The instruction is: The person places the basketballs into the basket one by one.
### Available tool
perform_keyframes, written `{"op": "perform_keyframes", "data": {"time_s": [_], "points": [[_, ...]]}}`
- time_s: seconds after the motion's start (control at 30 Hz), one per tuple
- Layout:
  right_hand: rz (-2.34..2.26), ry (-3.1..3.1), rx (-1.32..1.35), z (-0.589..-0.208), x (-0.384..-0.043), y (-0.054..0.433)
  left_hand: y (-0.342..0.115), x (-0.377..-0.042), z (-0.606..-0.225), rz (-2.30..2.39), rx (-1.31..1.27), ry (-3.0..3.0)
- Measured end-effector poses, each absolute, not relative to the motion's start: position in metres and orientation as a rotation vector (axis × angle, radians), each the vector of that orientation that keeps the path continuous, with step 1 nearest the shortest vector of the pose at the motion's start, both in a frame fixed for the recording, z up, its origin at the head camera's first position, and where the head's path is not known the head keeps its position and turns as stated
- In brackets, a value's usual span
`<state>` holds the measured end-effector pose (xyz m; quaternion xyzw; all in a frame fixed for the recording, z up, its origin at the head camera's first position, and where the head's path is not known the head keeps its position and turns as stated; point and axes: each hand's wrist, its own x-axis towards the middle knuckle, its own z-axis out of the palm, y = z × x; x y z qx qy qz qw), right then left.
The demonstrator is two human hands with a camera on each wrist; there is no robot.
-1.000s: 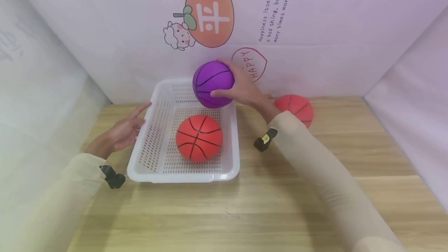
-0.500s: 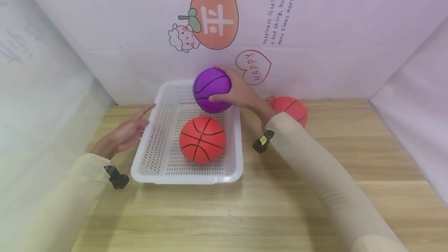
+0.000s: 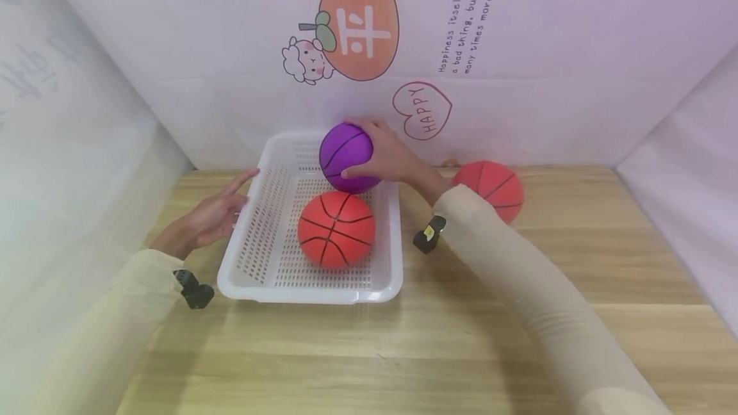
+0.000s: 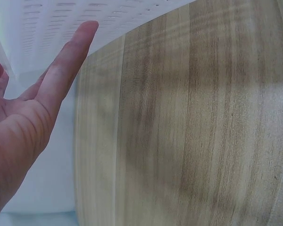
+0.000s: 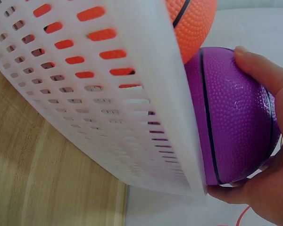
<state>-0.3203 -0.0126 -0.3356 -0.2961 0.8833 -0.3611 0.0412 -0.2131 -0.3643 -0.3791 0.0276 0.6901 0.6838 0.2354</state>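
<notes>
My right hand (image 3: 387, 154) grips a purple ball (image 3: 348, 157) with black lines, thumb on the near side and fingers over the back. The ball is at the far right corner of a white perforated basket (image 3: 246, 292), partly below its rim in the right wrist view. An orange-red ball (image 3: 336, 230) lies inside the basket, just in front of the purple ball (image 5: 233, 115). On the basket's left side, my left hand (image 3: 214, 215) has its index finger straight against the rim. Its other fingers are partly hidden in the head view.
Another red ball (image 3: 494, 187) sits on the wooden table (image 3: 461, 338) by the back wall, partly behind the right forearm. A white printed cloth (image 3: 519, 114) rises behind the table, and white cloth hangs on both sides.
My right hand has lowered the purple ball into the basket's far right corner, nearer the orange-red ball. The left hand stays at the rim. The head view has shifted slightly.
</notes>
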Motion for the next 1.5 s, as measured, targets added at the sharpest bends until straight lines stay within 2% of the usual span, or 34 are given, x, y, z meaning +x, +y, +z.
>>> {"op": "perform_keyframes", "data": {"time_s": [0.83, 1.2, 1.5], "points": [[-0.938, 2.744, -0.807, -0.349, -0.320, -0.028, -0.361, -0.209, -0.383, 1.889, 0.068, 1.884], [-0.889, 2.695, -0.944, -0.354, -0.321, -0.025, -0.360, -0.210, -0.381, 1.890, 0.073, 1.874], [-0.925, 2.674, -0.906, -0.352, -0.322, -0.027, -0.363, -0.212, -0.381, 1.886, 0.062, 1.889]]}}
